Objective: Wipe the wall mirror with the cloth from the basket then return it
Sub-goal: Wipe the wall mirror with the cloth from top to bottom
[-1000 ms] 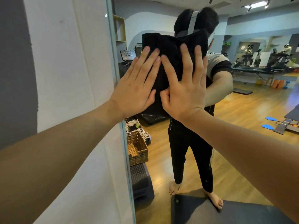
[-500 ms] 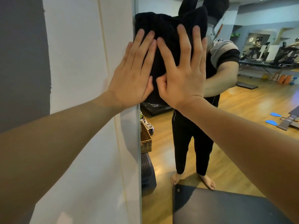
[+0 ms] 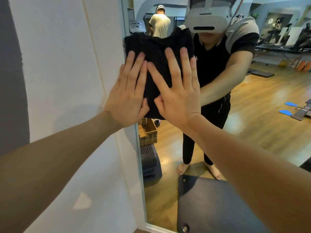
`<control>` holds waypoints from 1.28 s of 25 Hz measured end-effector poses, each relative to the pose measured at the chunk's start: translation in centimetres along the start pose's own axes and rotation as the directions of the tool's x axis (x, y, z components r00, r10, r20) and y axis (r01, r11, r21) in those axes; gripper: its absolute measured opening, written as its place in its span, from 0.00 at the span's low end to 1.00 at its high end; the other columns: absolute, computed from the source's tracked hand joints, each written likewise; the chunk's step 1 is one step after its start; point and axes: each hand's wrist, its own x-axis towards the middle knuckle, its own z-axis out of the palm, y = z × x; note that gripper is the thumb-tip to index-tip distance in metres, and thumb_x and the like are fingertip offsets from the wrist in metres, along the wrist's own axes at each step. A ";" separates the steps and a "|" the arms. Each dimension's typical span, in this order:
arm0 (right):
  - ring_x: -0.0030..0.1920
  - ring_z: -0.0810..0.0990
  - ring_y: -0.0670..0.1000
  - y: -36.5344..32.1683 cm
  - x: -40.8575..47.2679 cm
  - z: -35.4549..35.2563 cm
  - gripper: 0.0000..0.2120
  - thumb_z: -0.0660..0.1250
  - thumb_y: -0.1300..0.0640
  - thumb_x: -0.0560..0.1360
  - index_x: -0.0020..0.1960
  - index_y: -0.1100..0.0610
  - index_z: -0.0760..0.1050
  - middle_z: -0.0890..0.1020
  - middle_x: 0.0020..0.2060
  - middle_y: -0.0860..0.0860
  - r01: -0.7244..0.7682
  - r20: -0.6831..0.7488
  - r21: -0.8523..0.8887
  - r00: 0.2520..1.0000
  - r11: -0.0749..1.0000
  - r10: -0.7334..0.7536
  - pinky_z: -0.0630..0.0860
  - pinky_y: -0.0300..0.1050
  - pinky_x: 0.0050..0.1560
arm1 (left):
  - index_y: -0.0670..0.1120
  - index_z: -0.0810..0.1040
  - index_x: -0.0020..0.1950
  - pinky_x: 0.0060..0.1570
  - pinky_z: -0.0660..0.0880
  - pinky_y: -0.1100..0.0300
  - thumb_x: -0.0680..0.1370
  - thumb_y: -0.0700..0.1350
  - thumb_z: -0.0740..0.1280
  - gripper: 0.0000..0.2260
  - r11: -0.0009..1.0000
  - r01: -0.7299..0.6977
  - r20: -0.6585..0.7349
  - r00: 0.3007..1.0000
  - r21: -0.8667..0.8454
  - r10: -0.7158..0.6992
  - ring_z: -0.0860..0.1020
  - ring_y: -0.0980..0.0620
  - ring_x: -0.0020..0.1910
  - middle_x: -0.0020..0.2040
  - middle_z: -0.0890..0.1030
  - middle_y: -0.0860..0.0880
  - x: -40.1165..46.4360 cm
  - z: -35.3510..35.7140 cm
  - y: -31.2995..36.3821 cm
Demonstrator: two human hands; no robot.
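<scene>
Pressing black cloth [image 3: 159, 52] flat against mirror [image 3: 252, 132] beside its left edge, left hand [image 3: 127, 96] and right hand [image 3: 178, 98] open-palmed, fingers straight, spreading pressure for wiping.

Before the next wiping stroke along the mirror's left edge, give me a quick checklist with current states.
1. Left hand flat on the cloth: ok.
2. Right hand flat on the cloth, fingers spread: ok.
3. Cloth pressed against the mirror: ok; its left side sits at the frame edge.
4. Cloth spread smooth: not ok, top edge sags and bunches.
5. Basket for the return: seen only as a reflection, real position cannot tell.
6. Glass already clean: cannot tell.
</scene>
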 end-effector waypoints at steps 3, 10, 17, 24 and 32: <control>0.80 0.58 0.70 0.6 -0.5 -0.6 0.31 0.61 0.53 0.80 0.83 0.51 0.61 0.62 0.80 0.64 0.047 0.038 0.004 0.998 0.999 -0.047 0.45 0.63 0.82 | 0.30 0.53 0.80 0.78 0.54 0.33 0.79 0.43 0.62 0.34 0.999 0.032 -0.027 0.999 -0.034 -0.033 0.50 0.27 0.80 0.80 0.53 0.29 0.1 0.4 1.2; 0.79 0.60 0.70 6.5 -5.4 -2.9 0.27 0.49 0.58 0.84 0.82 0.52 0.63 0.63 0.79 0.64 0.059 0.070 0.004 0.996 0.998 -0.059 0.48 0.62 0.82 | 0.30 0.49 0.80 0.78 0.53 0.33 0.76 0.47 0.65 0.41 0.992 0.022 0.057 0.998 -0.126 -0.015 0.45 0.29 0.81 0.81 0.50 0.29 1.2 1.3 8.7; 0.78 0.63 0.70 16.4 -11.3 -7.2 0.22 0.57 0.53 0.86 0.80 0.51 0.67 0.66 0.78 0.64 0.057 0.087 -0.027 0.995 0.998 -0.054 0.63 0.67 0.77 | 0.30 0.51 0.80 0.78 0.53 0.32 0.77 0.49 0.64 0.40 0.982 0.018 0.090 0.996 -0.190 0.000 0.46 0.29 0.81 0.81 0.50 0.30 4.5 3.7 20.4; 0.79 0.56 0.72 25.5 -6.0 -12.3 0.25 0.54 0.61 0.83 0.80 0.56 0.66 0.62 0.78 0.67 -0.014 0.031 0.006 0.999 1.000 0.013 0.56 0.71 0.79 | 0.33 0.50 0.82 0.80 0.49 0.36 0.77 0.47 0.56 0.36 0.993 0.000 0.007 1.000 -0.117 0.001 0.45 0.32 0.82 0.82 0.49 0.33 15.6 -0.1 25.5; 0.79 0.58 0.72 17.3 2.3 -10.0 0.30 0.63 0.60 0.78 0.80 0.54 0.67 0.64 0.78 0.66 -0.097 -0.074 0.109 0.992 0.989 0.105 0.54 0.71 0.79 | 0.34 0.52 0.82 0.79 0.52 0.35 0.76 0.42 0.61 0.36 0.992 0.005 -0.117 0.993 -0.125 -0.019 0.47 0.33 0.82 0.82 0.52 0.34 15.9 -3.4 14.7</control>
